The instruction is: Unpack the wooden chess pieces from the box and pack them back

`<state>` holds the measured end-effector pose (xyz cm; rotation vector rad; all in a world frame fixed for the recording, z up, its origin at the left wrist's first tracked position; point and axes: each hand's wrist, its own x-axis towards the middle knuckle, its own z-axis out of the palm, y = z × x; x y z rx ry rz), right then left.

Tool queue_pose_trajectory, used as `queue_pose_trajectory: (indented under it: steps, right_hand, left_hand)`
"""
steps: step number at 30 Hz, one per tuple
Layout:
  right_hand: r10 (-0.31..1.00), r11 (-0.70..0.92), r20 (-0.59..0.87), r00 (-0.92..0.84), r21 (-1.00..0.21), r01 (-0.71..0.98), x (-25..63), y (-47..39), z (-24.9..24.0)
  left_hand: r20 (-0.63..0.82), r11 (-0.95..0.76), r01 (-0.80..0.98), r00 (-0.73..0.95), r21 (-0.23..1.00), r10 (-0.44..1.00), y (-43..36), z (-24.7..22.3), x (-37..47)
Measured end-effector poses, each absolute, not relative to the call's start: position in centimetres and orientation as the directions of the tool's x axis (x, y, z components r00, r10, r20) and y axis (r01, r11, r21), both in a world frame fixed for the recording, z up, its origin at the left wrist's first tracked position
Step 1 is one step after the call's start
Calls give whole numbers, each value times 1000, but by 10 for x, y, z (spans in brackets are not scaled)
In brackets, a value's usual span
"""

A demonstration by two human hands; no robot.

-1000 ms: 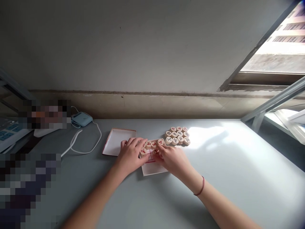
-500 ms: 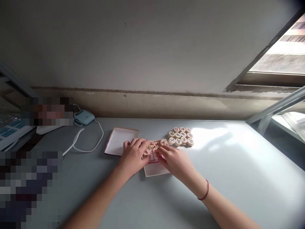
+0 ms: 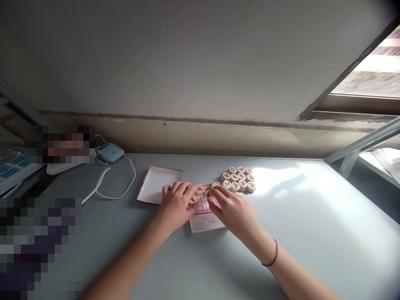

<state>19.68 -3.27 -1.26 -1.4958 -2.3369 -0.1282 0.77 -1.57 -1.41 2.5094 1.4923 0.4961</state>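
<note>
A shallow open box [image 3: 208, 225] stands on the table with a folded sheet printed with red lines [image 3: 203, 205] inside. Round wooden Chinese chess pieces with red characters [image 3: 199, 190] line its far side. My left hand [image 3: 176, 204] curls over the box's left side, with one red-marked piece [image 3: 193, 199] between its thumb and index finger. Over the right part of the box, my right hand [image 3: 233, 208] is closed in a pinch. A piece shows partly at its fingertips; the hand hides much of it and the pieces behind.
Stacked Chinese chess pieces [image 3: 241, 176] stand behind and right of the box. The white-lined lid [image 3: 159, 185] lies left of it. Further left are a light-blue device [image 3: 110, 153], a white cable [image 3: 133, 183] and a power strip [image 3: 15, 166]. A wall runs behind the table.
My right hand has shifted slightly right. The red-marked piece that lay under its fingertips no longer shows there, baring more of the printed sheet. My left hand stays nearly still.
</note>
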Motion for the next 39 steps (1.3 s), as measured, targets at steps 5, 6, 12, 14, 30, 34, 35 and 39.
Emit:
queue_pose_trajectory:
  steps: [5, 6, 12, 14, 30, 34, 35, 39]
  right_hand:
    - [847, 456, 356, -395, -104, 884, 197, -23, -19]
    - [853, 452, 346, -391, -111, 885, 197, -22, -21]
    - [908, 361, 334, -251, -324, 874, 212, -10, -9]
    - [944, 224, 310, -114, -348, 910, 226, 4, 4]
    - [979, -18, -206, 4, -67, 998, 247, 80, 20]
    - [986, -14, -165, -7, -121, 993, 249, 78, 30]
    - [992, -5, -128, -21, -194, 981, 248, 74, 33]
    - [992, 60, -40, -118, -674, 736, 231, 40, 43]
  left_hand:
    - [175, -469, 822, 436, 322, 883, -16, -14, 8]
    - [175, -468, 823, 434, 323, 884, -16, -13, 8]
    - [180, -471, 817, 435, 332, 882, -14, -12, 9]
    - [184, -476, 814, 439, 332, 879, -13, -14, 9]
    - [287, -471, 836, 395, 281, 873, -14, -12, 7]
    - [353, -493, 819, 386, 293, 852, -14, -12, 6]
    - [385, -507, 808, 384, 301, 840, -14, -12, 7]
    - [515, -603, 702, 381, 380, 768, -15, -11, 12]
